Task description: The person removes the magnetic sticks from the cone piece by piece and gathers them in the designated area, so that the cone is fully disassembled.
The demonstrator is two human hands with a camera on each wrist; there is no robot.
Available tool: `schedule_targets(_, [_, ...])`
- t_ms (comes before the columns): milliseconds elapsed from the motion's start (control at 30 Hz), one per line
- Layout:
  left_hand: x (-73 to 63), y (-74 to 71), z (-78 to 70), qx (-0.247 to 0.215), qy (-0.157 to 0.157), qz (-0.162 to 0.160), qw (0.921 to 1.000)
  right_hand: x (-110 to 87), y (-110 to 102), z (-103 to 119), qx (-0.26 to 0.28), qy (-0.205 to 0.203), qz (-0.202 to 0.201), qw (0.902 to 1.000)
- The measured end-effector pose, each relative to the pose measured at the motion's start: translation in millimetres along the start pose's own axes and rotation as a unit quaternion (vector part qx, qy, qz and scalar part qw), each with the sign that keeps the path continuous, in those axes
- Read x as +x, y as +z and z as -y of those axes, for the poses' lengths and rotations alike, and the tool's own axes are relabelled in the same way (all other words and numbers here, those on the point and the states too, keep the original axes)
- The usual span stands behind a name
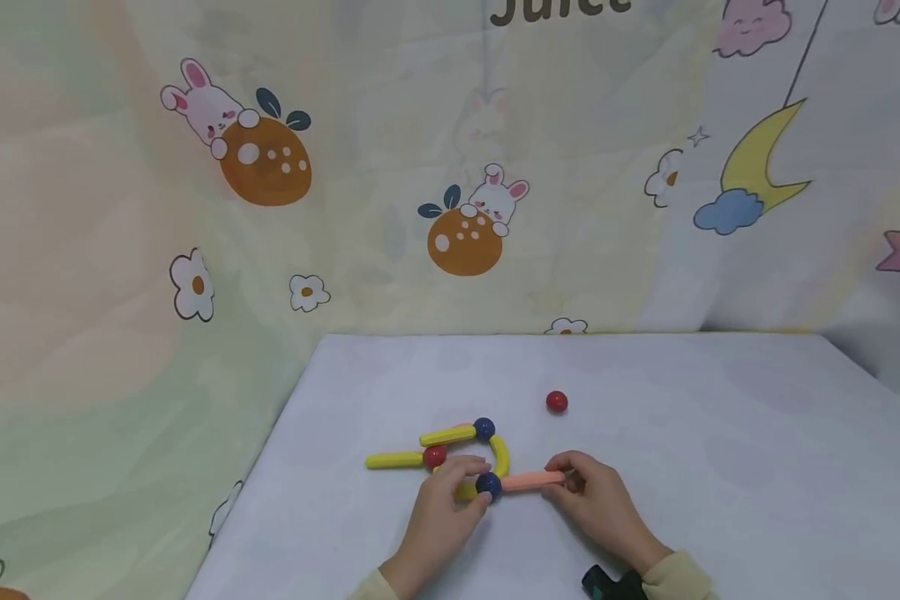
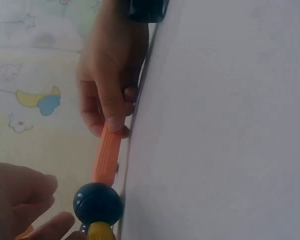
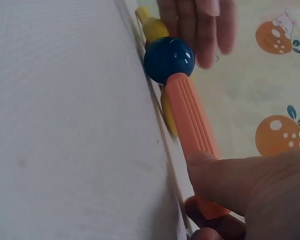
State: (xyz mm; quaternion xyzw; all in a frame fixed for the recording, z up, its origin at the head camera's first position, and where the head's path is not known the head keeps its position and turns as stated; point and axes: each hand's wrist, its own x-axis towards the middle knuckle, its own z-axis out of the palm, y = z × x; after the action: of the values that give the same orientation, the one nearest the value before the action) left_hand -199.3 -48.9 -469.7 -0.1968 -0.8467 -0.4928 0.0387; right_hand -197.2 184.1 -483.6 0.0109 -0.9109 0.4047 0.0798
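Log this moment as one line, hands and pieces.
right hand: pinches orange stick | stick end: meets nearer blue ball | left hand: beside that ball, touch unclear | loose red ball: apart, on table

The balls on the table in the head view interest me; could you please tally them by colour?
Red balls: 2
Blue balls: 2
Total: 4 balls

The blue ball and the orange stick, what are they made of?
The blue ball looks hard and glossy, maybe plastic or painted metal: light glints off it. The orange stick seems to be duller plastic, with straight grooves along it.
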Motion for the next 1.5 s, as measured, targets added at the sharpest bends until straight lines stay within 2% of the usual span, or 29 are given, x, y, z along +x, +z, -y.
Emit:
schedule_targets(133, [-3.2, -1.6, 9.3, 0.052, -0.005, 0.018, 0.9985, -0.7, 3.1, 1.6, -0.013, 0.004, 0.004, 0.9999])
schedule_targets(300, [-2.6, 0.0, 19.7, 0.131, 0.041, 0.006, 0.9905, -2.0, 3.7, 0.9, -0.034, -0.008, -0.002, 0.9994])
schedule_targets(433, [0.3, 1.3, 24.5, 0.125, 0.053, -0.011, 0.9907, -1.8, 3.9, 0.6, -0.035, -0.018, 0.001, 0.9992])
schedule_targets(633, [0.6, 2.3, 28.9, 0.128, 0.030, 0.007, 0.9913, -1.9, 4.7, 1.2, -0.026, -0.007, 0.020, 0.9994])
schedule_targets(867, [0.7, 2.5, 29.7, 0.144, 0.025, 0.012, 0.9891, -2.9, 6.8, 3.6, -0.038, -0.016, 0.027, 0.9988])
schedule_targets(1167, [0.5, 1.6, 28.0, 0.133, 0.007, 0.021, 0.9909, -2.1, 5.9, 3.6, -0.033, -0.016, 0.034, 0.9987])
schedule_targets(1500, [3.4, 2.4, 25.8, 0.136, -0.016, 0.027, 0.9902, -0.8, 7.6, 5.9, -0.041, 0.012, 0.059, 0.9973])
